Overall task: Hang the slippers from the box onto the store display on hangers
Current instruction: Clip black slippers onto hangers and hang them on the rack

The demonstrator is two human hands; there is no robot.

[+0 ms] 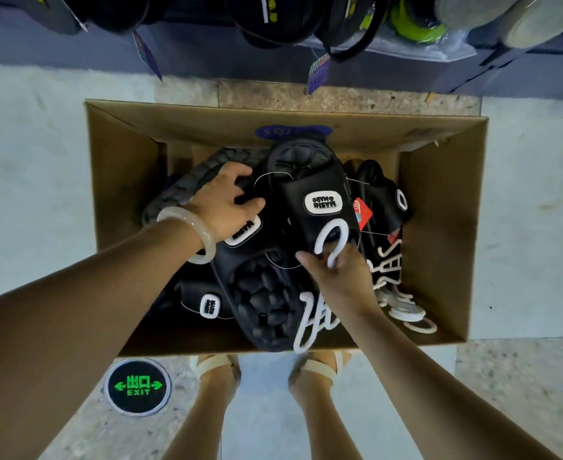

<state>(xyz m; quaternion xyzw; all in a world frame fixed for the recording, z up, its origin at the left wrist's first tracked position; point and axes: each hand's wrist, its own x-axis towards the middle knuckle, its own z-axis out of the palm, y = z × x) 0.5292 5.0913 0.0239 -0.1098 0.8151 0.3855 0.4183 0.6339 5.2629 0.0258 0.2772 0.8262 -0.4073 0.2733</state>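
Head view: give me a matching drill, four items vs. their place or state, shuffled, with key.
Column 1:
1. white hanger hook
2. pale bangle
3. exit sign
4. red tag

Column 2:
A. set in the floor, below the cardboard box's near left corner
B. pinched by the right hand
C. worn on the wrist of the left hand, which rests on the black slippers
D. lying among the slippers, right of the one with the white logo patch

Pairs: 1-B, 2-C, 3-A, 4-D
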